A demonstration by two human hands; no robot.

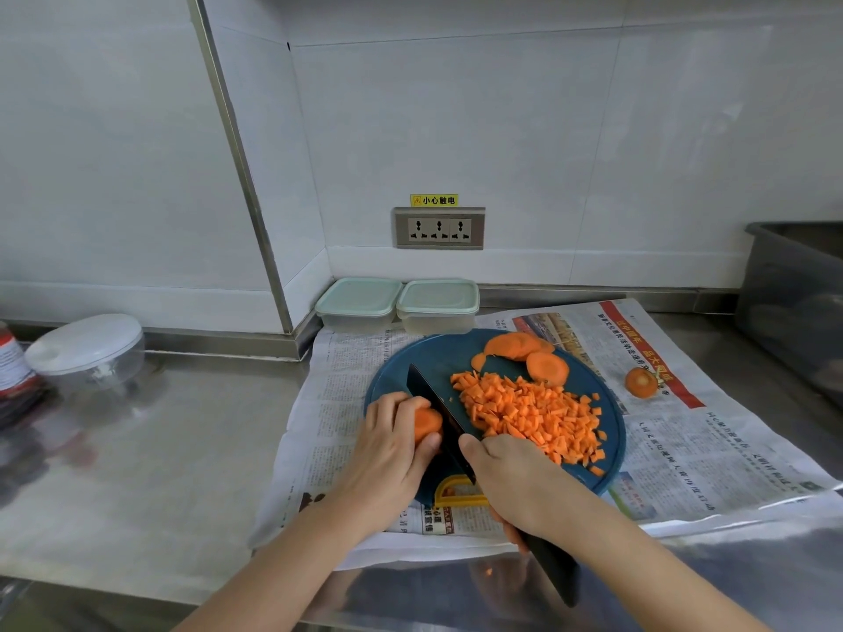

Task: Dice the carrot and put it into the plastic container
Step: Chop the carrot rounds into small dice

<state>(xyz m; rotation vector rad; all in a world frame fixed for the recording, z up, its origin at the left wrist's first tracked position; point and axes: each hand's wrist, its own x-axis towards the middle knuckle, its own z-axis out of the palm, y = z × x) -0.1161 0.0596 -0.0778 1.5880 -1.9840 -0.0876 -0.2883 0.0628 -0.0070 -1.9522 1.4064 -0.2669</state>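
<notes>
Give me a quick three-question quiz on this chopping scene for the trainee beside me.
1. True or false: both plastic containers behind the blue cutting board have their lids off.
2. Which hand grips the knife? A) left hand B) right hand C) neither
3. Fill in: the carrot end lies off the board, on the ____.
Key: 1 false, both are lidded. 2 B; the left hand steadies a carrot piece. 3 newspaper.
</notes>
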